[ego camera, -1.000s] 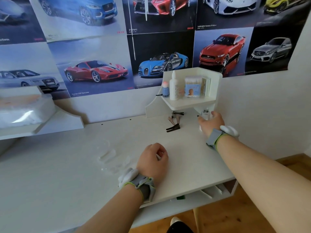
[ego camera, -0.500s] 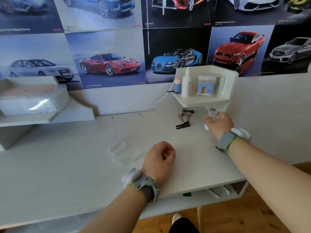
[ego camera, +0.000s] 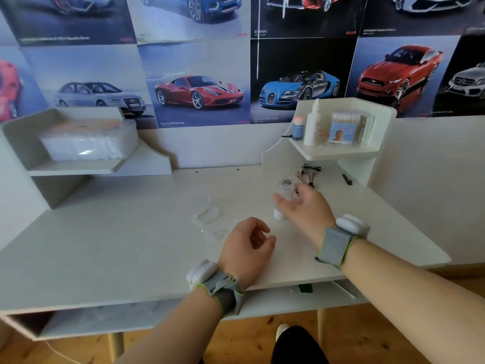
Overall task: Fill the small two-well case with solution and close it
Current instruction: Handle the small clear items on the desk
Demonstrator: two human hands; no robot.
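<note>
Found the right hand (ego camera: 301, 210) wrapped round a small solution bottle (ego camera: 283, 191), thumb across its front and fingers behind, though blurred at the tips, with the bottle upright and its base on the white desk (ego camera: 126, 248). Found the left hand (ego camera: 245, 248) resting near the front edge, fingers loosely curled, holding nothing.

Placed the clear two-well case (ego camera: 210, 219) flat on the desk, just beyond and to the left of the left hand, and to the left of the bottle. Judged the left hand the nearer of the two and well set to steady the case. Reckoned on a leftward carry of the bottle and a tip over the wells. Could not read the case's long axis for sure, transparent against white as it was; seemed to run from near right to far left. Could not make out the lids as open or shut.

Saw nothing between bottle and case. Noted hair clips (ego camera: 311, 170) behind the right hand, under a corner shelf (ego camera: 338, 153) carrying a taller white bottle (ego camera: 313, 124), a small blue bottle (ego camera: 298, 131) and a box of cotton swabs (ego camera: 346, 128). Noted a second shelf (ego camera: 78, 166) at far left with a wrapped white pack (ego camera: 89, 143), and car posters (ego camera: 199, 93) on the wall.
</note>
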